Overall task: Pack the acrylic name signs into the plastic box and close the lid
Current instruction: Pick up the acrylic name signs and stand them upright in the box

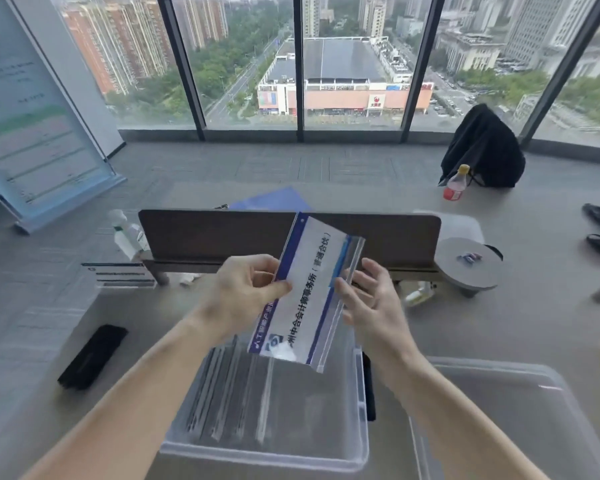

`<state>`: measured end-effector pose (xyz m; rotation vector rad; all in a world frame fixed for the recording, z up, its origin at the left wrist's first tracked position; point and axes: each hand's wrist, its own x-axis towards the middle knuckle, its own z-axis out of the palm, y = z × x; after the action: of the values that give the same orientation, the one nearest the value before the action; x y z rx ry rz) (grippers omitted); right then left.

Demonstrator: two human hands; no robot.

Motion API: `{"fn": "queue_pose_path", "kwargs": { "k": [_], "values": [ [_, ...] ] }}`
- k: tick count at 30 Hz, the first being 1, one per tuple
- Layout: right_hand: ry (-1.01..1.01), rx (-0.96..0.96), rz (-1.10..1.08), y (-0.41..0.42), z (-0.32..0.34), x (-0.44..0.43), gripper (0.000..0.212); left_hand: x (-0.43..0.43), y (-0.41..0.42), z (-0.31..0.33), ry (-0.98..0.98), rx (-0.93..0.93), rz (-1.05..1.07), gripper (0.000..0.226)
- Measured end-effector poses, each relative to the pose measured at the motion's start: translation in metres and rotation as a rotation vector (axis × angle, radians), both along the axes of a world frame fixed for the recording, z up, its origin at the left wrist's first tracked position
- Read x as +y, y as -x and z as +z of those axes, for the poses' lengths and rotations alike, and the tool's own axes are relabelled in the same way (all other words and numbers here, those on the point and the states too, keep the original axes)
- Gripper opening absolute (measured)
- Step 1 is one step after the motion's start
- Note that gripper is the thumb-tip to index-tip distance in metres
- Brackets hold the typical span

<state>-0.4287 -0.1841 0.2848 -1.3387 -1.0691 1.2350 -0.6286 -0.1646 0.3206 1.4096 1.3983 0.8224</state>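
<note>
An acrylic name sign (309,292) with a white and blue paper insert is held tilted above the clear plastic box (267,452). My left hand (246,292) grips its left edge between thumb and fingers. My right hand (371,299) touches the sign's right edge with fingers spread. Several more acrylic signs (229,393) stand packed in the left part of the box. The clear lid (520,420) lies to the right of the box. Another name sign (122,275) stands on the table at the left.
A dark wooden holder (222,233) stands across the table behind my hands. A black case (92,356) lies at the left, a round grey stand (468,265) at the right. A red bottle (456,183) and a black bag (482,147) are on the floor.
</note>
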Motion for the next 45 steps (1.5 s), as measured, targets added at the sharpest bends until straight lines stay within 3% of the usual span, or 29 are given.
{"fn": "queue_pose_path", "kwargs": {
  "k": [3, 6, 9, 16, 22, 29, 33, 45],
  "values": [
    [0.248, 0.117, 0.045, 0.02, -0.055, -0.016, 0.041, -0.013, -0.008, -0.053, 0.135, -0.005, 0.053, 0.01],
    [0.424, 0.161, 0.051, 0.028, -0.108, -0.019, 0.04, -0.023, -0.009, -0.1, 0.223, 0.081, 0.057, 0.011],
    [0.549, 0.106, 0.077, 0.038, -0.156, -0.022, 0.048, -0.027, -0.003, -0.139, 0.291, 0.126, 0.061, 0.018],
    [0.764, -0.096, 0.133, 0.055, -0.228, -0.004, 0.032, -0.038, -0.004, -0.229, 0.33, 0.254, 0.167, 0.018],
    [0.754, -0.198, 0.12, 0.061, -0.263, 0.003, 0.026, -0.033, -0.015, -0.268, 0.301, 0.341, 0.195, 0.03],
    [0.736, -0.206, 0.153, 0.066, -0.288, 0.001, 0.042, -0.029, -0.013, -0.287, 0.277, 0.438, 0.154, 0.04],
    [0.769, -0.145, 0.134, 0.07, -0.289, 0.004, 0.033, -0.027, -0.014, -0.293, 0.275, 0.45, 0.142, 0.032],
    [0.804, -0.026, 0.16, 0.076, -0.306, 0.003, 0.048, -0.029, -0.015, -0.295, 0.25, 0.461, 0.127, 0.027]
  ]
}}
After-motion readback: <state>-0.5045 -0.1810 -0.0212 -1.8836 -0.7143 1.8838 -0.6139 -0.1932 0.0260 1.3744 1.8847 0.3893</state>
